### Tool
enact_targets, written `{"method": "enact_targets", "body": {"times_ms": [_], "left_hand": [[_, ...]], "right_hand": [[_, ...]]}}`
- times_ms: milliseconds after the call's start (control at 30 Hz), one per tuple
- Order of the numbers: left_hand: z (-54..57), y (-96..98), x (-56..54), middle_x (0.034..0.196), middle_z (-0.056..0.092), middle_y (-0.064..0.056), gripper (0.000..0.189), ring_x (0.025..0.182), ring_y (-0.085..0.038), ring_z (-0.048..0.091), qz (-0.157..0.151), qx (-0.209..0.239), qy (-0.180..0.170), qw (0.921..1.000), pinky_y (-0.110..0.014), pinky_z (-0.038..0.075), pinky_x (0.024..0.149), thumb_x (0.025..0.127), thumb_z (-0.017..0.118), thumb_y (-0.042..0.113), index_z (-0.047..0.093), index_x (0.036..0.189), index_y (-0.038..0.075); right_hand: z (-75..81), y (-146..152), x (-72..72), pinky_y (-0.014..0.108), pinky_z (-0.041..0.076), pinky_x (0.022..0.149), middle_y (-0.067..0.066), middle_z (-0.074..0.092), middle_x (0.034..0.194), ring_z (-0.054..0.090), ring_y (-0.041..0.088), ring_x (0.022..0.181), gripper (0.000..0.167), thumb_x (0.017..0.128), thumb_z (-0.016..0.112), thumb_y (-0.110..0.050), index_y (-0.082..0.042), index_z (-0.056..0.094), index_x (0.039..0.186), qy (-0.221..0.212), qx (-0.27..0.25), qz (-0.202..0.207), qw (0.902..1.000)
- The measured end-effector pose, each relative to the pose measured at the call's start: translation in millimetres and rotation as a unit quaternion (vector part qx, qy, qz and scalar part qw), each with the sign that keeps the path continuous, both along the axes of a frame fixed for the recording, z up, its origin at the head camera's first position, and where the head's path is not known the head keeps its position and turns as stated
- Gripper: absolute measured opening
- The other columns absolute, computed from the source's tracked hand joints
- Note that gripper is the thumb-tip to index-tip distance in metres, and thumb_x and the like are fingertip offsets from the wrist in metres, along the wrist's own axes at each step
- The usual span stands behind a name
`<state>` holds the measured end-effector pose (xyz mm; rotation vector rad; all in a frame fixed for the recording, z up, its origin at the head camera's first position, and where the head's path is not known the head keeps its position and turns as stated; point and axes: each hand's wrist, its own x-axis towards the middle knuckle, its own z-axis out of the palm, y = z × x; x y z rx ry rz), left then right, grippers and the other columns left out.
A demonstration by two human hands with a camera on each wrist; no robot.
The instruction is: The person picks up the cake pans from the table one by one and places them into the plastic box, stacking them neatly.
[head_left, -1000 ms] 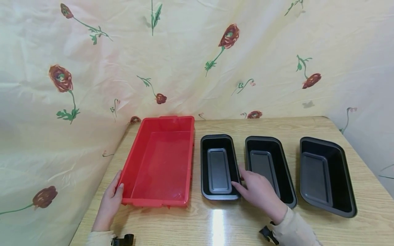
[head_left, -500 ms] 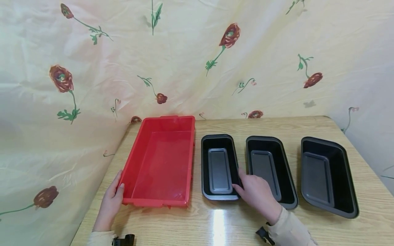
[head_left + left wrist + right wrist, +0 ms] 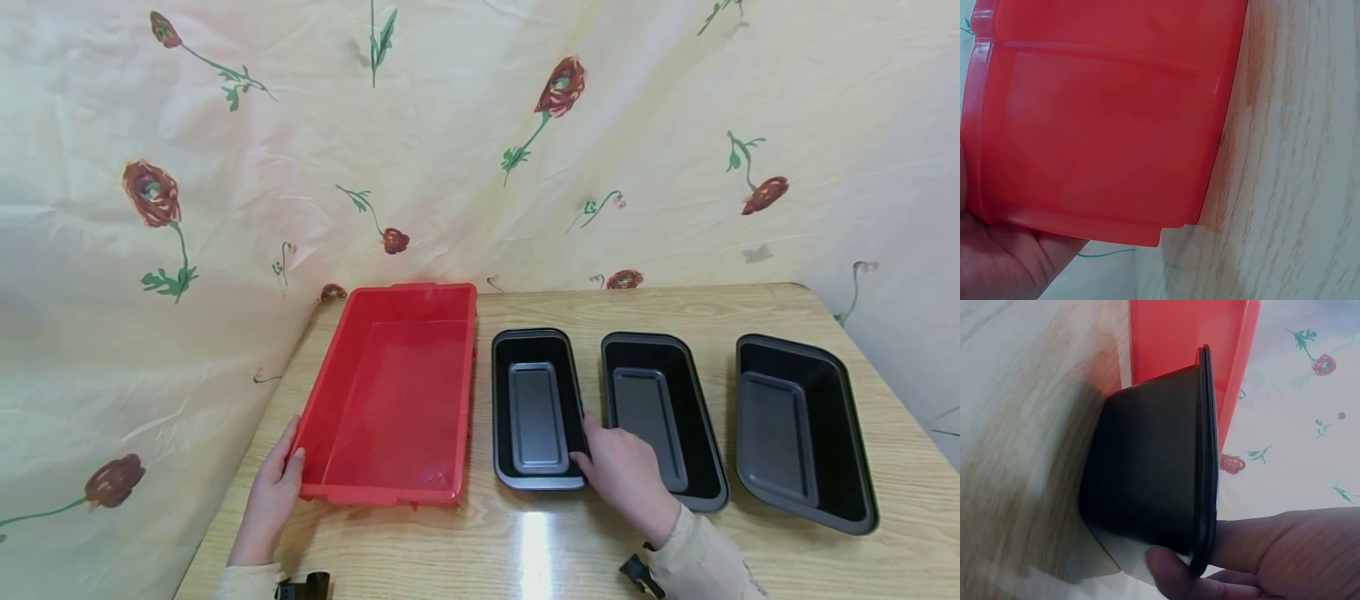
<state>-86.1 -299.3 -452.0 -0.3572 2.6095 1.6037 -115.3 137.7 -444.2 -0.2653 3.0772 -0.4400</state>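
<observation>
At the left of the head view, a shallow red plastic tray (image 3: 405,400) lies on the table. My left hand (image 3: 272,492) grips its near left corner, thumb at the rim; the other fingers are mostly hidden behind the side. Beside the tray stands the narrowest dark loaf pan (image 3: 536,408). Its right rim, close to the near corner, is pinched by my right hand (image 3: 626,475). In the right wrist view, this pan's black outer side (image 3: 1147,456) shows, with a fingertip (image 3: 1169,569) against it under the rim.
Two larger dark loaf pans stand further right: a middle one (image 3: 648,417) close behind my right hand and the widest one (image 3: 795,425) near the table's right side. A flowered cloth (image 3: 465,150) hangs behind the wood-grain table (image 3: 420,550).
My right hand and wrist have shifted slightly left and closed more snugly on the small loaf pan's rim. The left hand, tray and pans look the same, apart from a slight view shift.
</observation>
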Motion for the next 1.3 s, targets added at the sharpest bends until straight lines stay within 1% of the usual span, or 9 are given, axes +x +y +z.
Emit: {"method": "enact_targets", "body": {"times_ms": [333,433,533,667,767,900,1067,1233,1300], "left_hand": [[0.5,0.5,0.6,0.159,0.018,-0.018,0.057,0.137,-0.041,0.032,0.007,-0.001,-0.004,1.0000,-0.052,0.038,0.105,0.107,0.033,0.015,0.009,0.158,0.023],[-0.2,0.4,0.6,0.159,0.019,-0.019,0.057,0.137,-0.040,0.032,0.006,0.000,-0.001,1.0000,-0.052,0.037,0.106,0.107,0.033,0.014,0.009,0.158,0.023],[-0.9,0.0,0.6,0.160,0.017,-0.017,0.057,0.139,-0.039,0.029,0.004,0.001,0.002,1.0000,-0.051,0.035,0.107,0.107,0.033,0.014,0.009,0.158,0.023],[-2.2,-0.9,0.1,0.161,0.014,-0.016,0.057,0.142,-0.038,0.024,0.001,0.005,0.008,1.0000,-0.050,0.033,0.107,0.107,0.033,0.013,0.009,0.158,0.022],[-3.3,-1.7,-0.2,0.161,0.014,-0.015,0.058,0.142,-0.038,0.023,0.001,0.008,0.008,0.9999,-0.050,0.033,0.107,0.107,0.033,0.012,0.009,0.158,0.023],[-4.5,-2.0,-0.3,0.161,0.014,-0.015,0.057,0.141,-0.038,0.025,0.004,0.005,0.005,1.0000,-0.050,0.034,0.107,0.107,0.033,0.013,0.009,0.158,0.024],[-4.2,-0.6,-0.1,0.160,0.016,-0.016,0.057,0.140,-0.037,0.027,0.009,-0.002,0.005,0.9999,-0.050,0.034,0.107,0.107,0.033,0.014,0.010,0.158,0.025],[-3.2,0.3,0.1,0.160,0.017,-0.016,0.057,0.140,-0.037,0.028,0.010,-0.001,0.005,0.9999,-0.050,0.035,0.107,0.107,0.033,0.015,0.010,0.158,0.025],[-3.1,0.3,0.0,0.160,0.017,-0.016,0.057,0.140,-0.037,0.028,0.010,0.000,0.005,0.9999,-0.050,0.035,0.106,0.107,0.033,0.015,0.010,0.158,0.025]], "right_hand": [[-1.5,2,-1.5,0.036,0.049,0.051,0.015,0.069,0.082,0.058,0.020,0.061,0.045,0.083,0.077,-0.016,0.006,0.062,0.120,0.003,-0.044,-0.015,0.9989],[-1.6,3,-1.7,0.034,0.046,0.048,0.011,0.067,0.076,0.056,0.018,0.060,0.047,0.084,0.075,-0.014,0.006,0.061,0.124,0.003,-0.065,-0.019,0.9977],[-0.5,4,-1.6,0.030,0.039,0.044,0.003,0.057,0.061,0.050,0.015,0.052,0.051,0.086,0.072,-0.011,0.008,0.056,0.130,-0.008,-0.101,-0.019,0.9946],[1.2,7,-1.1,0.026,0.032,0.039,-0.004,0.044,0.050,0.041,0.012,0.043,0.051,0.089,0.067,-0.008,0.011,0.051,0.134,-0.030,-0.163,-0.015,0.9861],[1.9,8,-1.2,0.025,0.031,0.038,-0.004,0.042,0.048,0.039,0.012,0.040,0.050,0.091,0.063,-0.007,0.011,0.049,0.136,-0.040,-0.195,-0.013,0.9799],[2.5,9,-1.7,0.026,0.033,0.037,-0.004,0.043,0.047,0.040,0.012,0.039,0.050,0.094,0.058,-0.006,0.013,0.044,0.138,-0.057,-0.230,-0.010,0.9714],[2.8,11,-2.3,0.025,0.035,0.038,-0.001,0.048,0.047,0.047,0.016,0.041,0.052,0.097,0.055,-0.005,0.012,0.037,0.143,-0.088,-0.277,-0.011,0.9567],[2.2,12,-2.5,0.024,0.033,0.038,0.006,0.052,0.048,0.056,0.025,0.046,0.053,0.098,0.053,-0.005,0.011,0.035,0.145,-0.106,-0.316,-0.015,0.9429],[2.1,13,-2.8,0.024,0.031,0.038,0.006,0.052,0.048,0.056,0.026,0.046,0.053,0.099,0.053,-0.006,0.010,0.035,0.145,-0.110,-0.325,-0.017,0.9391]]}}
